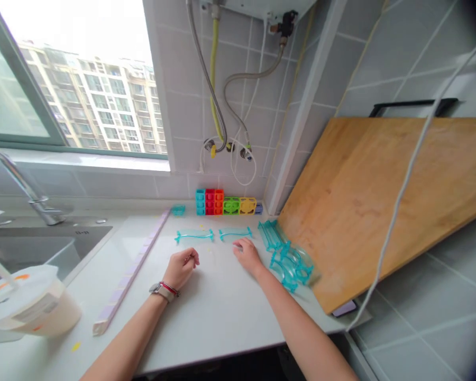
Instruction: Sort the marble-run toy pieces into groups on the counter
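My left hand [181, 267], with a watch and red band at the wrist, rests on the white counter [214, 312] with its fingers curled in; nothing shows in them. My right hand [246, 254] lies flat on the counter, fingers stretched toward a clear teal track piece [235, 233]. A second teal track piece [194, 235] lies to its left, just beyond my left hand. A pile of several more teal track pieces [287, 254] lies right of my right hand.
A row of coloured blocks [226, 203] stands against the tiled wall, a small teal piece [178, 210] left of it. A wooden board [388, 196] leans at the right. A lilac strip [129, 275] borders the sink [27, 248]. A lidded cup [27, 301] stands at the front left.
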{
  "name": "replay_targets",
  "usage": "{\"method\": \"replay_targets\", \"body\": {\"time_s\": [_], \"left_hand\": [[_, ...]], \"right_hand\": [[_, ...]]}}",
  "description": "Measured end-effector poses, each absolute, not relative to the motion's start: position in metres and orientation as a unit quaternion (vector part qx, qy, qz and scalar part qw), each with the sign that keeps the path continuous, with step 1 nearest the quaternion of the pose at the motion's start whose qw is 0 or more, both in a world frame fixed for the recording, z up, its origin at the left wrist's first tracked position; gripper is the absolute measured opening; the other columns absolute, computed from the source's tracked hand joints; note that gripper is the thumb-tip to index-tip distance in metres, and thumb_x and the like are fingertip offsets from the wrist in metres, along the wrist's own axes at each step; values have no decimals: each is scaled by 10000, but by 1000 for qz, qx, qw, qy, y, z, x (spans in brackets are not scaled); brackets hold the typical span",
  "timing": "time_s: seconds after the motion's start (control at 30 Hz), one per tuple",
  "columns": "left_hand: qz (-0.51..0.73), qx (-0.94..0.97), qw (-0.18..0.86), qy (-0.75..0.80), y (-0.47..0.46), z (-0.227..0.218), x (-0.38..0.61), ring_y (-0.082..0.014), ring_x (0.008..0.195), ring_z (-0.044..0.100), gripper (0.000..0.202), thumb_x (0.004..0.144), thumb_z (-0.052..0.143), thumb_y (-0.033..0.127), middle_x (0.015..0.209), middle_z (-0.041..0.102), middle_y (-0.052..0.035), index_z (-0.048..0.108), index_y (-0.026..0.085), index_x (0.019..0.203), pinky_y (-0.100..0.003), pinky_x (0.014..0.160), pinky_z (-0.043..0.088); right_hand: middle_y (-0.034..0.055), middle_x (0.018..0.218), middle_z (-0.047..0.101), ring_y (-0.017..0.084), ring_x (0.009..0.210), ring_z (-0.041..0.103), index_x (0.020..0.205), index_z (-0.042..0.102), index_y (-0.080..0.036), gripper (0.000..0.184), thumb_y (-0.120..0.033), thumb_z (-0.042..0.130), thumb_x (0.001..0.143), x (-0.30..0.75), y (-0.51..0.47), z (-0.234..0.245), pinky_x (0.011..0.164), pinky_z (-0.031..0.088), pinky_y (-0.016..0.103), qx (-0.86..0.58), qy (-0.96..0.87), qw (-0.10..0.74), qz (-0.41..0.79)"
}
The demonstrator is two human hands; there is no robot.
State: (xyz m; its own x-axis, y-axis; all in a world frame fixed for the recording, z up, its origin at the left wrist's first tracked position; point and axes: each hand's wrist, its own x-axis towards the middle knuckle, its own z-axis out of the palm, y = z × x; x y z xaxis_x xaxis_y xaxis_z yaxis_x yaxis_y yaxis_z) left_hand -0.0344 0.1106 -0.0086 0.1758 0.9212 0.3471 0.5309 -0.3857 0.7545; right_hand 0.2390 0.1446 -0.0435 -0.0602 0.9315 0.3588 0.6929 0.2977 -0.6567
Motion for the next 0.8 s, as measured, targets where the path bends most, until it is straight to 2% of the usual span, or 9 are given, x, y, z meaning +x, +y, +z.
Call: {"method": "replay_targets", "body": {"time_s": [0.23, 0.37, 0.6, 0.7, 0.8], "left_hand": [[426, 708, 273, 493, 111, -5, -34, -148, 542, 593, 215, 719, 437, 121, 578, 662, 23, 616, 212, 645, -251, 580, 450], [430, 702, 285, 491, 112, -3, -33, -152, 565, 600, 218, 718, 436, 132, 621, 688, 14, 626, 216, 651, -258, 600, 466], [431, 703, 291, 486, 115, -5, -35, -157, 587, 610, 219, 717, 444, 130, 639, 699, 11, 638, 217, 662, -262, 623, 472], [438, 699, 288, 487, 115, -6, -35, -162, 596, 613, 229, 720, 442, 129, 643, 707, 9, 644, 218, 658, -265, 628, 463], [446, 692, 285, 491, 114, -5, -36, -165, 591, 599, 233, 714, 444, 128, 636, 705, 8, 649, 218, 652, -270, 623, 448]], "right_hand": [[74, 1042, 722, 189, 970, 672, 1015, 730, -191, 209, -206, 557, 899, 237, 143, -23, 899, 529, 275, -613, -717, 318, 92], [102, 1008, 734, 218, 983, 679, 999, 729, -194, 249, -257, 495, 944, 260, 159, 9, 905, 512, 308, -676, -690, 258, 34], [196, 921, 757, 313, 929, 731, 859, 758, -158, 170, -308, 701, 803, 313, 186, 47, 787, 543, 373, -770, -632, 92, 1], [222, 969, 758, 336, 961, 735, 888, 766, -144, 221, -332, 725, 779, 319, 187, 48, 790, 550, 389, -778, -626, 47, 0], [227, 984, 760, 331, 966, 740, 902, 768, -141, 198, -286, 705, 783, 318, 183, 46, 789, 550, 385, -783, -622, 29, -1]]}}
